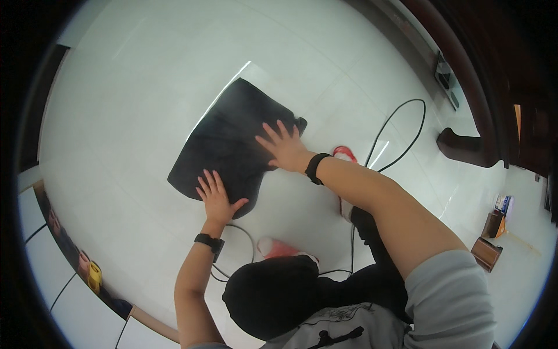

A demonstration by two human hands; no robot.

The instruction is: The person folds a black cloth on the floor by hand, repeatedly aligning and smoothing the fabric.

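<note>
A folded black fabric piece (226,135), possibly a garment, lies flat on the pale tiled floor (152,109) before me. My left hand (218,204) presses on its near left part, palm down with fingers apart. On the near right part rests my right hand (287,148), also palm down and fingers spread. Neither hand grips anything. A small dark end (301,124) of the fabric sticks out just beyond my right fingers. Parts of the near edge are hidden under my hands.
A black cable (423,118) loops across the floor at right and passes by my red-and-white shoes (283,248). Dark wooden furniture (462,146) stands at right, with small boxes (487,253) below. White cabinets (74,301) with slippers (94,277) under them line the left.
</note>
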